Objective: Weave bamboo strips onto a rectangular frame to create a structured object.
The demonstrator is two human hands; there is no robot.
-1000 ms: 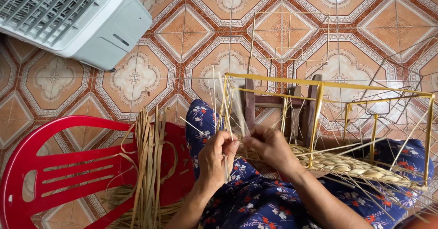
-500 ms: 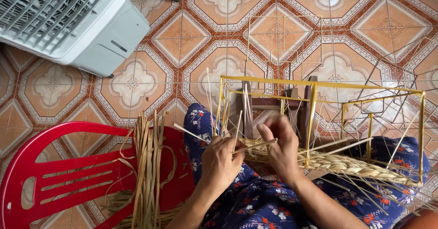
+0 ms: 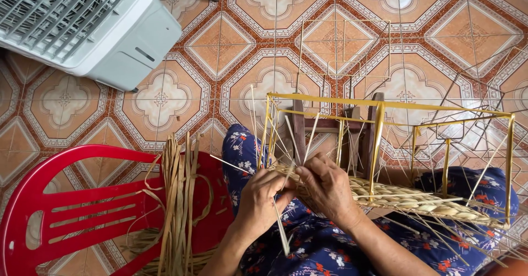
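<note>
A yellow wire frame (image 3: 379,106) rests across my lap, with a band of woven straw (image 3: 418,199) along its lower rail. My left hand (image 3: 263,199) pinches loose pale straw strands (image 3: 281,233) at the left end of the weave. My right hand (image 3: 325,185) is closed over the weave's left end, fingers pressing the strands against the frame. Both hands touch each other at the frame's near-left corner. Thin straw ends stick up and out around the frame.
A red plastic chair (image 3: 66,215) lies at the lower left with a bundle of dried straw (image 3: 179,199) draped on it. A white fan unit (image 3: 82,23) stands top left. A small wooden stool (image 3: 335,124) shows behind the frame. More bare wire frames (image 3: 344,45) rest on the patterned tile floor.
Both hands have shifted slightly along the weave's left end, working the strands. My right hand now covers the weave more, and a strand hangs below my left hand.
</note>
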